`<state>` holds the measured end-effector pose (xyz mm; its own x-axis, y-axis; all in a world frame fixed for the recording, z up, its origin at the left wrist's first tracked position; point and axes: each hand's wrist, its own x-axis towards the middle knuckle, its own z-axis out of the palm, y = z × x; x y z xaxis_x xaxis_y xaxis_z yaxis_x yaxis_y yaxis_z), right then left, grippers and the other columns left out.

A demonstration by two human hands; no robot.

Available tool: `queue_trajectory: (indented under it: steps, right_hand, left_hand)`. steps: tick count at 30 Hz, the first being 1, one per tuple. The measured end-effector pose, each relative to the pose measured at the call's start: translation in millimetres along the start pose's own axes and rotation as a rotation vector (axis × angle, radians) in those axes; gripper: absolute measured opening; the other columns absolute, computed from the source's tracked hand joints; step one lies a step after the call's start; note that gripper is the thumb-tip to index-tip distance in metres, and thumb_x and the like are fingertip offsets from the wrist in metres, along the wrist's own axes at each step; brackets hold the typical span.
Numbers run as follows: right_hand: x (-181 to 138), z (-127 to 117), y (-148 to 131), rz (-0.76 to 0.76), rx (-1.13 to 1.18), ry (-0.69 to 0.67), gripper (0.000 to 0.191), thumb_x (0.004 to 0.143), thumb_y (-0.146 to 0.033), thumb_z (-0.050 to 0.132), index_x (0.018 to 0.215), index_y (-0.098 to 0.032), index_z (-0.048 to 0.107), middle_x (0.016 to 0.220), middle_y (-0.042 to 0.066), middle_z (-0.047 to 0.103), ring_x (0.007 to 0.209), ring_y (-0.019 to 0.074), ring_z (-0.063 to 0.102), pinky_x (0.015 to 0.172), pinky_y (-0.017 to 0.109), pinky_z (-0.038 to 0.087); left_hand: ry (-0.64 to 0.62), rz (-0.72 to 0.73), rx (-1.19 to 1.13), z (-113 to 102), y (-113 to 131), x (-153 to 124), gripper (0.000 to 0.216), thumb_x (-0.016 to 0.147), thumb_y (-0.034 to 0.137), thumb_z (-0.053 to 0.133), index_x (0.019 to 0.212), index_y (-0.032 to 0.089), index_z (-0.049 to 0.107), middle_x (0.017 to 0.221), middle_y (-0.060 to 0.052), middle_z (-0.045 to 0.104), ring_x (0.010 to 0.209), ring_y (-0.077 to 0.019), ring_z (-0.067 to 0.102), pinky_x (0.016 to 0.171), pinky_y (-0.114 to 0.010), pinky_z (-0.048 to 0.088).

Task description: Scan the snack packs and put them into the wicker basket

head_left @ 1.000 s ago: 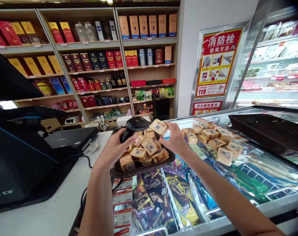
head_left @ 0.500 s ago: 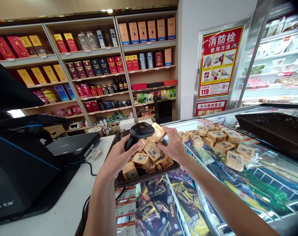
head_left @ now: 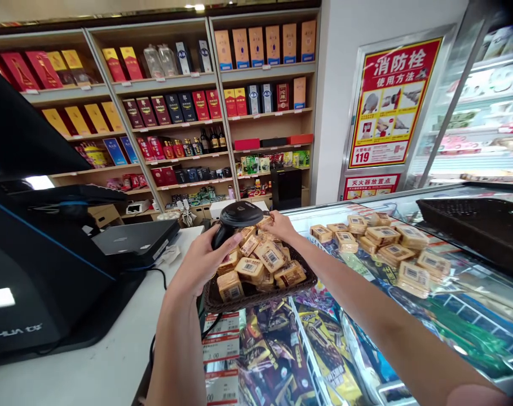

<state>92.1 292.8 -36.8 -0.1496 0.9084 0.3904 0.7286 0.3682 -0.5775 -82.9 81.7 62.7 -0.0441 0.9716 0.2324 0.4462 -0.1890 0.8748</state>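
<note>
My left hand (head_left: 201, 256) is closed around the handle of a black handheld barcode scanner (head_left: 242, 213), its head tilted over a brown woven basket (head_left: 256, 303). Inside the basket lie several clear-wrapped packs of square biscuits (head_left: 270, 255) with barcode labels. My right hand (head_left: 279, 226) reaches to the basket's far side, just beyond the scanner head. Its fingers are curled at a biscuit pack (head_left: 264, 222), partly hidden by the scanner. More wrapped biscuit packs (head_left: 383, 234) sit in a loose group on the freezer's glass top, right of the basket.
A glass-topped freezer (head_left: 282, 338) holds bagged ice creams. At left are a checkout machine (head_left: 40, 270) and a white counter (head_left: 91, 361) with a dark flat device (head_left: 133, 242). A dark tray (head_left: 472, 225) stands at right. Shelves of boxes (head_left: 172, 107) line the back.
My right hand has moved from beside the scanner down to the far side of the basket, with the pack it held up. The view has shifted slightly; my left hand still holds the scanner.
</note>
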Motion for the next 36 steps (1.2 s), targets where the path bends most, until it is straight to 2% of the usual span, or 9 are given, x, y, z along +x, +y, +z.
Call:
queue_trajectory:
  steps: [3,6,14,17,20,25,29,32,36]
  right_hand:
    - [-5,2,10,-0.058,-0.015,0.002,0.037,0.091,-0.032,0.061,0.126,-0.019,0.060,0.121,0.009,0.071,0.111,0.0225,0.065,0.086,0.028,0.048]
    - [-23,-9,37,-0.017,-0.078,0.036,0.030,0.093,-0.031,0.056,0.121,-0.021,0.063,0.121,0.007,0.070,0.113,0.0224,0.064,0.092,0.030,0.046]
    - [-66,-55,142,0.474,-0.390,0.292,0.051,0.094,-0.034,0.051,0.135,-0.003,0.050,0.139,0.028,0.050,0.135,0.0408,0.042,0.106,0.048,0.037]
    - [-73,-52,165,0.637,-0.431,0.286,0.060,0.091,-0.036,0.055,0.137,0.002,0.045,0.139,0.033,0.048,0.134,0.0445,0.043,0.105,0.050,0.037]
    - [-74,-46,174,0.645,-0.405,0.226,0.060,0.091,-0.034,0.056,0.137,0.003,0.045,0.134,0.033,0.053,0.131,0.0426,0.049,0.104,0.048,0.039]
    - [-65,-57,164,0.598,-0.375,0.105,0.071,0.086,-0.046,0.065,0.138,-0.001,0.047,0.132,0.031,0.058,0.130,0.0394,0.052,0.098,0.044,0.045]
    - [-61,-79,130,0.467,-0.362,0.027,0.067,0.078,-0.044,0.074,0.130,-0.007,0.055,0.123,0.024,0.065,0.119,0.0362,0.060,0.092,0.039,0.048]
    - [-67,-92,91,0.247,-0.344,0.135,0.057,0.077,-0.034,0.073,0.126,-0.012,0.055,0.116,0.017,0.068,0.116,0.0340,0.060,0.089,0.038,0.049]
    - [-84,-98,42,-0.048,-0.268,0.311,0.055,0.073,-0.021,0.069,0.126,-0.019,0.052,0.123,0.012,0.064,0.118,0.0304,0.056,0.093,0.038,0.048]
  left_hand:
    - [-0.010,-0.003,0.016,0,0,0,0.047,0.075,0.063,0.073,0.091,0.020,0.064,0.068,0.003,0.056,0.061,-0.0127,0.049,0.054,-0.021,0.038]
    - [-0.022,0.001,0.017,2,-3,3,0.047,0.075,0.063,0.073,0.090,0.020,0.064,0.066,0.004,0.055,0.059,-0.0117,0.047,0.053,-0.021,0.037]
    - [-0.045,-0.029,0.004,10,-8,11,0.048,0.072,0.059,0.078,0.095,0.020,0.062,0.065,0.004,0.052,0.059,-0.0111,0.045,0.051,-0.018,0.035]
    - [-0.077,-0.036,-0.013,12,-7,11,0.046,0.071,0.056,0.080,0.094,0.020,0.061,0.064,0.005,0.048,0.058,-0.0104,0.043,0.051,-0.017,0.035]
    - [-0.097,-0.037,-0.025,14,-5,11,0.045,0.070,0.054,0.081,0.092,0.020,0.061,0.064,0.006,0.046,0.058,-0.0100,0.040,0.051,-0.018,0.035]
    - [-0.082,-0.039,-0.004,17,-6,12,0.048,0.071,0.059,0.078,0.091,0.020,0.059,0.065,0.006,0.045,0.058,-0.0102,0.041,0.052,-0.018,0.035]
    - [-0.104,-0.018,0.009,16,-10,13,0.047,0.076,0.062,0.074,0.092,0.021,0.060,0.066,0.006,0.045,0.058,-0.0104,0.041,0.052,-0.019,0.033]
    - [-0.104,0.010,0.021,15,-10,12,0.044,0.079,0.060,0.072,0.095,0.020,0.060,0.067,0.005,0.046,0.058,-0.0107,0.042,0.052,-0.020,0.032]
    - [-0.100,0.031,0.041,17,-6,10,0.043,0.080,0.059,0.071,0.097,0.020,0.063,0.069,0.004,0.048,0.061,-0.0114,0.043,0.053,-0.020,0.032]
